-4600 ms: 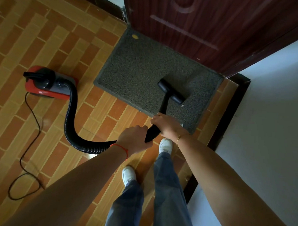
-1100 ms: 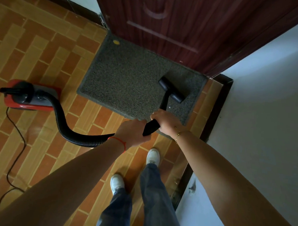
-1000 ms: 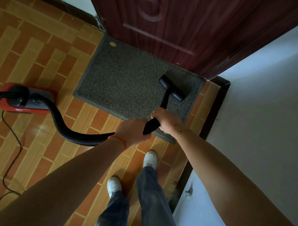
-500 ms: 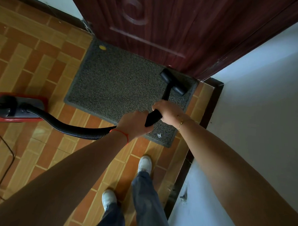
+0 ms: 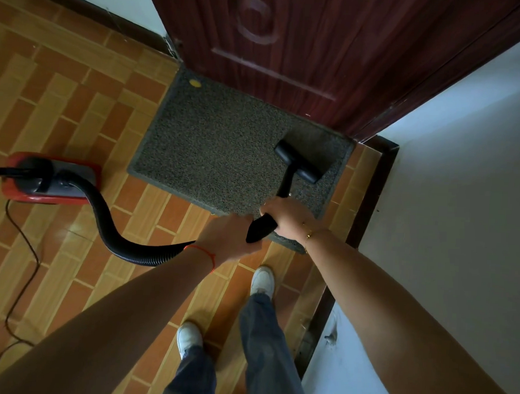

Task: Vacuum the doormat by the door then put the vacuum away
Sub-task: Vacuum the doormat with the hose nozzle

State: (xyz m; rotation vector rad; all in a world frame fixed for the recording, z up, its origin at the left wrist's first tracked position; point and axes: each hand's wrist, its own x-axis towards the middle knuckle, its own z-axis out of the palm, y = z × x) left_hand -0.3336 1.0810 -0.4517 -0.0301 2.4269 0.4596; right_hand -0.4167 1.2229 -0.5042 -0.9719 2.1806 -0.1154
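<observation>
From the head view, both hands grip the black wand (image 5: pixel 262 226): the right hand (image 5: pixel 287 217) curls around it in front, the left hand (image 5: pixel 228 240) behind. Its nozzle (image 5: pixel 299 161) rests on the doormat (image 5: pixel 219 147), near the door (image 5: pixel 318 50).

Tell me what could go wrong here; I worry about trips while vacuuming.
The power cord loops loosely over the floor behind the red vacuum body, so stepping back could snag a foot. The hose curves near the left shoe. The yellow bit on the doormat might get missed.
</observation>
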